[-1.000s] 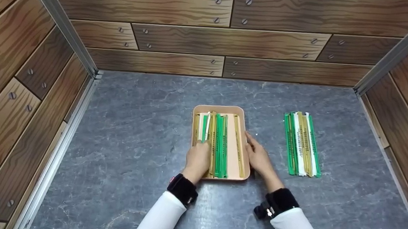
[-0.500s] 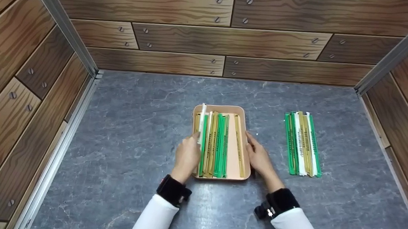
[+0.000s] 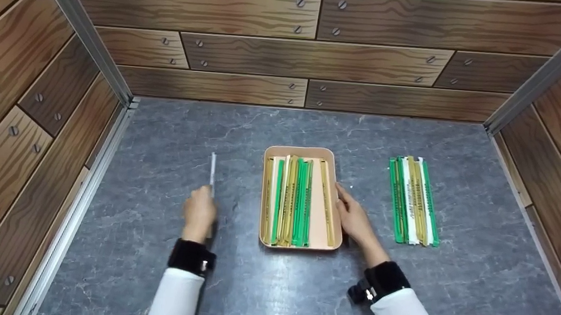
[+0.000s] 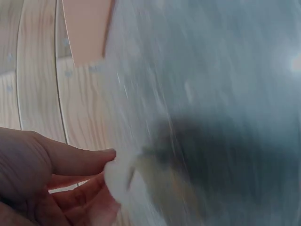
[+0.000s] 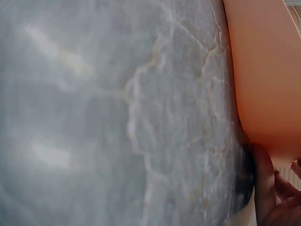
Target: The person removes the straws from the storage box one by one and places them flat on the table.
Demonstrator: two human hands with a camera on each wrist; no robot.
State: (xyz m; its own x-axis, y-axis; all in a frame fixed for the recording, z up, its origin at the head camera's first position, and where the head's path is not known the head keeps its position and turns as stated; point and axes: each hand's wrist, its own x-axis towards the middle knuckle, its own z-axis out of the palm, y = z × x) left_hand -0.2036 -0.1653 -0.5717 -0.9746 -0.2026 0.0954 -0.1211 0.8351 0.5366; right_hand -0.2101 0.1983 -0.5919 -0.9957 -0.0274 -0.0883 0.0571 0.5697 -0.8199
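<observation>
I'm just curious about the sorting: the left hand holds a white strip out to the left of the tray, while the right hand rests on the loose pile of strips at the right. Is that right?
Not quite. The right hand rests against the tray, at its right edge, apart from the loose pile, as the head view shows. The left hand does hold a white strip left of the tray.

Fingers against orange tray

Tray of sticks mid-table, loose bundle to its right
</observation>
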